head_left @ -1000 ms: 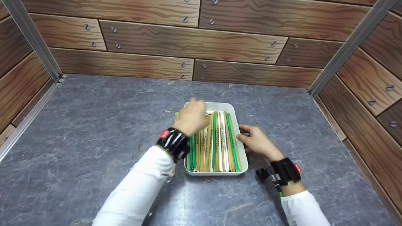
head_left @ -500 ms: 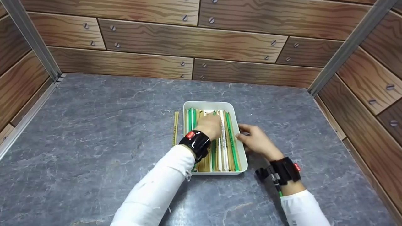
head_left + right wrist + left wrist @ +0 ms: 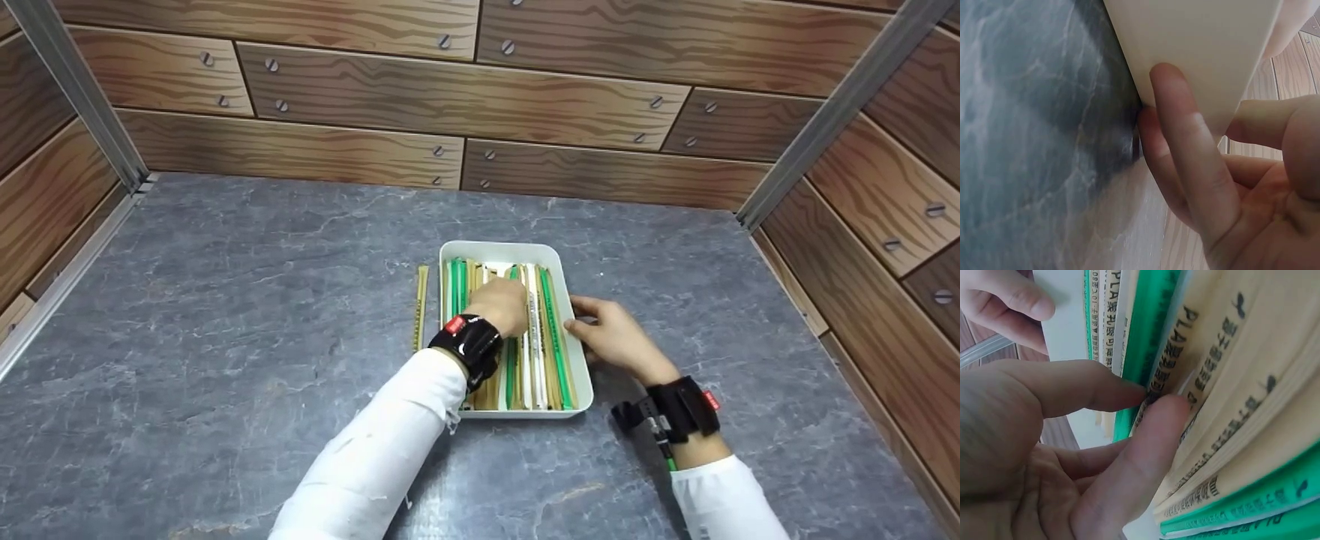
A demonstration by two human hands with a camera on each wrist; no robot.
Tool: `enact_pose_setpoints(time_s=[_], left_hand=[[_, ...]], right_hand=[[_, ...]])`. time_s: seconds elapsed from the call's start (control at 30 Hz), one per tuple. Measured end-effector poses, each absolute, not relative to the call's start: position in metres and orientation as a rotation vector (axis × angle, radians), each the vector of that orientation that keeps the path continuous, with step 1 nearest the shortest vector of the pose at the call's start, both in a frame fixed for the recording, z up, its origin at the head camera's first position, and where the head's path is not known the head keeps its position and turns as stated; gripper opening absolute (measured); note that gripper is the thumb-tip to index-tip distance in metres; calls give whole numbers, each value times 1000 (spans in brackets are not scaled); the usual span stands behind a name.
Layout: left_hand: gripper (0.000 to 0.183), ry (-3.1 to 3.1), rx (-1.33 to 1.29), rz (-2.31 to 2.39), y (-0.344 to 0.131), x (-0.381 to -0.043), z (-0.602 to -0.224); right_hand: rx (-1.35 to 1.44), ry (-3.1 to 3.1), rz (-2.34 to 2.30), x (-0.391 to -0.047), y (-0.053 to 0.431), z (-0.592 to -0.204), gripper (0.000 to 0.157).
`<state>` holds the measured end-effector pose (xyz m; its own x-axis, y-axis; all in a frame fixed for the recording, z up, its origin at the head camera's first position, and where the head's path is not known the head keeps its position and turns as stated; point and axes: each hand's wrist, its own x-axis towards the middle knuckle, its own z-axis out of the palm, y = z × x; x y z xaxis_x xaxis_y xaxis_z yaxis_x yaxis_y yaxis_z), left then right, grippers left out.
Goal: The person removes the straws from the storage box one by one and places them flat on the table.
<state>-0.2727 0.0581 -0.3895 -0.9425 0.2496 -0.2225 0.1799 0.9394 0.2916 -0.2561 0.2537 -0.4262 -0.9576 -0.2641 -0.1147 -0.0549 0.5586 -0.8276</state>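
Many wrapped straws (image 3: 536, 337), tan, green and white, are held lengthwise from twelve to six o'clock in a white tray (image 3: 517, 414). The tray is set near the middle of a grey table (image 3: 262, 300). Over the tray's centre, the left hand (image 3: 499, 304) is lowered with curled fingers, and a tan straw (image 3: 1174, 346) is pinched between thumb and finger. At three o'clock, the tray's side is gripped by the right hand (image 3: 622, 337), the thumb being laid at the rim and the fingers pressed to the outer wall. Outside the tray, at nine o'clock, a lone straw (image 3: 421, 311) is left on the table, its near end covered by the sleeve (image 3: 382, 450). At twelve o'clock, the table is bordered by a wood-patterned wall (image 3: 450, 90).
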Motion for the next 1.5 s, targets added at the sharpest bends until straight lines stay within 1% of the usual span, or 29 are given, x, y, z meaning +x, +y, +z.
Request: enact_pose_setpoints(time_s=[0.27, 0.53, 0.73, 0.8, 0.9, 0.97, 1.03, 1.13, 1.23, 1.3, 1.37, 1.43, 1.5], left_hand=[[30, 2851, 328, 371, 62, -274, -393], [27, 2844, 369, 385, 62, -275, -395], [24, 2813, 335, 531, 56, -275, -392], [29, 2789, 323, 579, 54, -275, -391], [54, 2749, 297, 624, 52, -274, -390], [66, 2720, 263, 686, 51, -274, -387], [74, 2681, 222, 776, 51, -275, -385], [78, 2605, 166, 944, 49, -278, -380], [91, 2530, 121, 1105, 46, -278, -372], [97, 2499, 118, 1197, 43, -276, -366], [88, 2501, 142, 1279, 38, -273, -359], [70, 2491, 165, 1384, 31, -268, -352], [47, 2484, 195, 1472, 22, -264, -346]], right_hand=[[-284, 2584, -1340, -255, 254, -424, 53], [-275, 2556, -1362, -254, 253, -424, 55], [-267, 2576, -1332, -256, 254, -425, 53], [-262, 2587, -1317, -256, 254, -426, 53], [-258, 2582, -1322, -256, 254, -426, 53], [-263, 2579, -1324, -256, 253, -426, 53], [-260, 2579, -1328, -256, 253, -426, 54], [-263, 2580, -1327, -256, 254, -426, 54], [-271, 2581, -1327, -256, 254, -427, 54], [-278, 2582, -1324, -256, 254, -427, 54], [-276, 2581, -1329, -256, 254, -427, 53], [-282, 2568, -1340, -256, 254, -426, 54], [-287, 2570, -1344, -256, 254, -426, 54]])
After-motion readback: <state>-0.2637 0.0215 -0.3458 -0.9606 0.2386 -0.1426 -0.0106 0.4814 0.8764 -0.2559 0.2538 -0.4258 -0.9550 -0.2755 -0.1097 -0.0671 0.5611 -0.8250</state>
